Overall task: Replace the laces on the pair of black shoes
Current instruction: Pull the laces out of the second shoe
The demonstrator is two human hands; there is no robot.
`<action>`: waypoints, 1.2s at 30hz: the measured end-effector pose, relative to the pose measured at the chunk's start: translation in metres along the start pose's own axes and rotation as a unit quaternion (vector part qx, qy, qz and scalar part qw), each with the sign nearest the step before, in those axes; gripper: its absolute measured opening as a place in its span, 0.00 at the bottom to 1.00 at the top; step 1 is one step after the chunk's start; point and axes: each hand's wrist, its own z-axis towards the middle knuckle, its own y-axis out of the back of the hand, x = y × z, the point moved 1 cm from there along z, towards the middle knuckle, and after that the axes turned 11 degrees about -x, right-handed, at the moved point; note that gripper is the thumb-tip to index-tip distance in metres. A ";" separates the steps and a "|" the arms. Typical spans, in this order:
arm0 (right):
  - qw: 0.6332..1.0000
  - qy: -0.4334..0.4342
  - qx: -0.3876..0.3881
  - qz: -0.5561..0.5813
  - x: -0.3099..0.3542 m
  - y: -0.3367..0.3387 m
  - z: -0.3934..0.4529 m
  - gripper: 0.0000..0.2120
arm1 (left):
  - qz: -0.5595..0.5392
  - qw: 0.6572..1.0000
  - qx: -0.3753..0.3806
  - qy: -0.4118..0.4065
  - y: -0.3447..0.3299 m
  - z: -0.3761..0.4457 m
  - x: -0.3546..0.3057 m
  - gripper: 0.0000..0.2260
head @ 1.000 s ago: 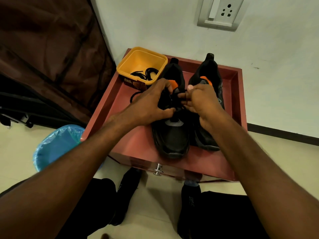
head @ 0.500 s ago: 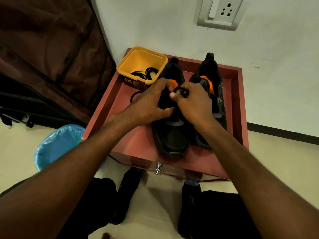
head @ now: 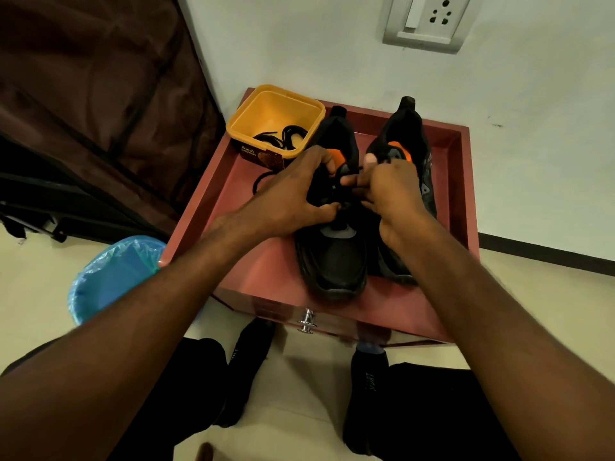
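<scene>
Both hands on left shoe (head: 332,254), on bench (head: 266,271) beside right shoe (head: 412,141). Left hand (head: 286,197) pinching lace (head: 349,179) at eyelets; right hand (head: 389,188) pinching same lace. Spare laces (head: 283,138) in tub (head: 263,104).

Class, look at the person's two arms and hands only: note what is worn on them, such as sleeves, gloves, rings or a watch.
Both forearms are bare, with no sleeves in view. The left hand and right hand wear no gloves; no ring, watch or wristband shows.
</scene>
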 end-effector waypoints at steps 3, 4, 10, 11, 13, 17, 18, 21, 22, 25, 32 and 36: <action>0.990 -0.120 0.026 0.075 0.006 0.007 0.008 0.21 | 0.001 1.000 -0.003 0.000 0.001 0.000 0.000 0.22; 0.990 -0.118 0.030 0.070 0.006 0.007 0.008 0.21 | 0.005 1.000 -0.004 -0.001 0.001 0.000 0.000 0.22; 0.981 0.155 -0.077 -0.084 0.009 0.008 -0.007 0.08 | 0.081 0.996 0.004 -0.025 0.000 -0.001 -0.001 0.23; 0.978 0.167 -0.089 -0.084 0.013 0.011 -0.006 0.11 | 0.102 0.994 0.001 -0.035 0.001 -0.002 -0.001 0.24; 0.976 0.177 -0.118 -0.046 0.022 0.021 -0.006 0.14 | 0.153 0.985 -0.018 -0.079 0.003 -0.001 -0.003 0.22; 0.940 0.257 -0.226 -0.003 0.035 0.035 -0.016 0.07 | 0.235 0.963 -0.047 -0.120 0.006 -0.001 -0.012 0.18; 0.926 0.285 -0.243 -0.049 0.037 0.039 -0.019 0.05 | 0.248 0.960 -0.053 -0.122 0.006 -0.002 -0.015 0.17; 0.868 0.328 -0.247 -0.281 0.027 0.048 -0.018 0.11 | 0.264 0.954 -0.071 -0.126 0.003 -0.005 -0.021 0.15; 0.844 0.340 -0.245 -0.335 0.022 0.049 -0.018 0.16 | 0.259 0.954 -0.077 -0.126 0.003 -0.005 -0.023 0.13; 0.818 0.405 -0.193 -0.360 0.012 0.049 -0.024 0.24 | 0.251 0.954 -0.090 -0.133 0.002 -0.003 -0.026 0.10; 0.774 0.396 0.118 -0.479 0.004 0.035 -0.022 0.44 | 0.194 0.971 -0.072 -0.119 -0.007 -0.002 -0.024 0.05; 0.778 0.376 0.128 -0.487 -0.001 0.035 -0.017 0.50 | 0.156 0.980 -0.070 -0.102 -0.005 -0.003 -0.019 0.06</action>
